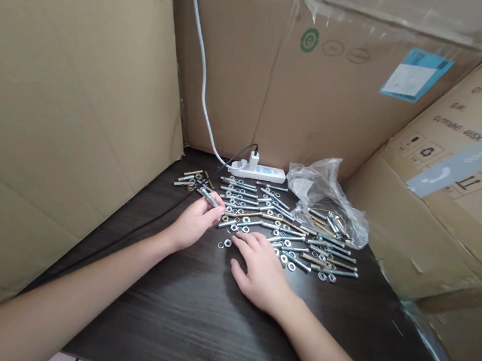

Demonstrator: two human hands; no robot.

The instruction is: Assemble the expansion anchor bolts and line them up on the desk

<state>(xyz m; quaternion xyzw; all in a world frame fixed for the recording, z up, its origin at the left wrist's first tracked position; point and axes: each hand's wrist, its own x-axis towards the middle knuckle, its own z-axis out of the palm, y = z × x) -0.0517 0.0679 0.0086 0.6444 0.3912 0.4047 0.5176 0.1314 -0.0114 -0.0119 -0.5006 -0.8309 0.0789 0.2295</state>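
Between the thumb and fingers of my left hand [195,221] is a silvery expansion bolt [210,197], its far end pointing up and left. My right hand [260,268] is low over the dark table, fingers apart, with fingertips at the near edge of the laid-out hardware. Close to those fingertips lie a flat washer [227,243] and a thinner ring [220,245]. Rows of bolts with sleeves, such as one bolt [340,272] at the near right, spread beyond both hands with washers and nuts among them. Whatever lies under my right palm is hidden.
A white power strip [264,174] with a plugged-in adapter [253,161] sits at the back. A clear plastic bag [326,187] holding more bolts lies at right. The black cable [143,227] crosses the left side. Cardboard boxes [240,66] wall in the table [185,311].
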